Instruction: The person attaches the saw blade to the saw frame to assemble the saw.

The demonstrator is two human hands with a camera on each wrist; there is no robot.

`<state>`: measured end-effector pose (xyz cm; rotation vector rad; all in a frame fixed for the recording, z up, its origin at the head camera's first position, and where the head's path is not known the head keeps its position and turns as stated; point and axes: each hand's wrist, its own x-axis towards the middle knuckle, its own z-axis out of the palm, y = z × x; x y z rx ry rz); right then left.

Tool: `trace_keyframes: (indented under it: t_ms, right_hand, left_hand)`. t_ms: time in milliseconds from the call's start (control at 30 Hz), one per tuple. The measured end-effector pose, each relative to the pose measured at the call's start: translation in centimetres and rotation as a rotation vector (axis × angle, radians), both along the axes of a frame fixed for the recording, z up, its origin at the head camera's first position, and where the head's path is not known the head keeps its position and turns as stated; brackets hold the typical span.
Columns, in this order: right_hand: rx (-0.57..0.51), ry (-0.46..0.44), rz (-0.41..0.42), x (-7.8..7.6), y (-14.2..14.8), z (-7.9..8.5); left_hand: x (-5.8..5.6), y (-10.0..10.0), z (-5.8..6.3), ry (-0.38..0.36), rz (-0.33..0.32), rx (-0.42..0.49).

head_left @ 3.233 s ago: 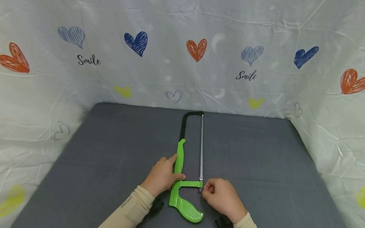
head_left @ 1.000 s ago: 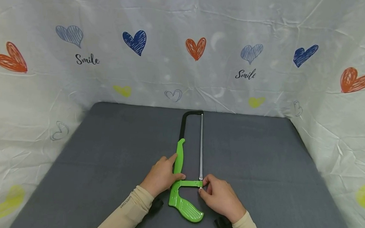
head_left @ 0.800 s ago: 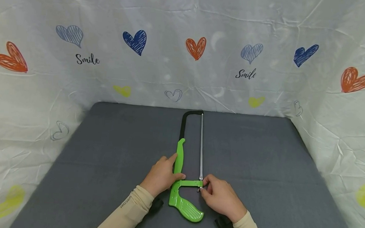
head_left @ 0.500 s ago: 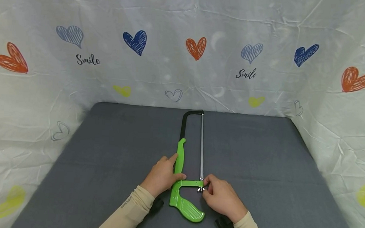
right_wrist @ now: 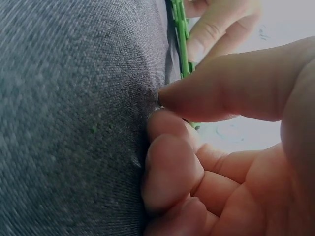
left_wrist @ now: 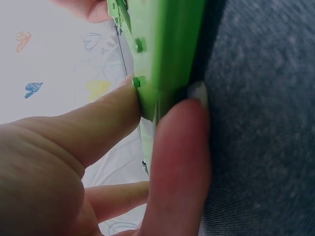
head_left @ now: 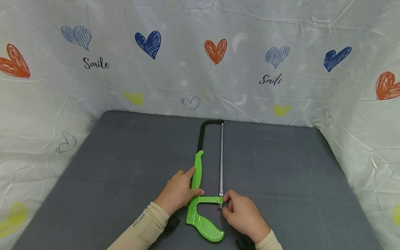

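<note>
A hacksaw lies on the table with its green handle (head_left: 207, 228) toward me and its black bow (head_left: 201, 138) at the far end. Its narrow silver blade (head_left: 221, 159) runs along the right side. My left hand (head_left: 177, 190) grips the green frame, thumb on top near the crossbar (head_left: 210, 200); the left wrist view has fingers on both sides of the frame (left_wrist: 172, 44). At the crossbar's right end, a small wing nut (head_left: 220, 206) sits below the blade. My right hand (head_left: 244, 215) pinches at it with thumb and index finger, largely hiding it in the right wrist view.
Dark grey cloth (head_left: 136, 148) covers the table around the saw. A white curtain (head_left: 175, 80) printed with hearts and "Smile" stands behind and on both sides. Black wrist straps (head_left: 245, 246) show near the sleeves.
The wing nut has turned: its wings were spread half a second ago and are narrow now. My right fingertips have shifted around it, while the left hand and saw stay put.
</note>
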<state>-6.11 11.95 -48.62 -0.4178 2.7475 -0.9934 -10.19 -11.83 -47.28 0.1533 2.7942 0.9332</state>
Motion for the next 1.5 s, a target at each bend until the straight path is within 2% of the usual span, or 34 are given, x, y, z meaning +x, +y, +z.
trace_keyframes:
  t_ms: [367, 533, 967, 1500]
  right_hand:
    - [0.005, -0.019, -0.022, 0.02, -0.14, 0.02]
    - [0.008, 0.006, -0.043, 0.11, -0.29, -0.05]
    - [0.025, 0.027, -0.030, 0.04, -0.20, -0.21]
    - [0.015, -0.005, -0.027, 0.07, -0.18, -0.09]
  left_hand:
    - [0.01, 0.06, 0.06, 0.006, -0.004, -0.017]
    - [0.06, 0.07, 0.10, 0.006, 0.000, -0.019]
    - [0.13, 0.06, 0.06, 0.001, 0.007, 0.004]
    - [0.23, -0.06, 0.13, 0.002, 0.003, 0.014]
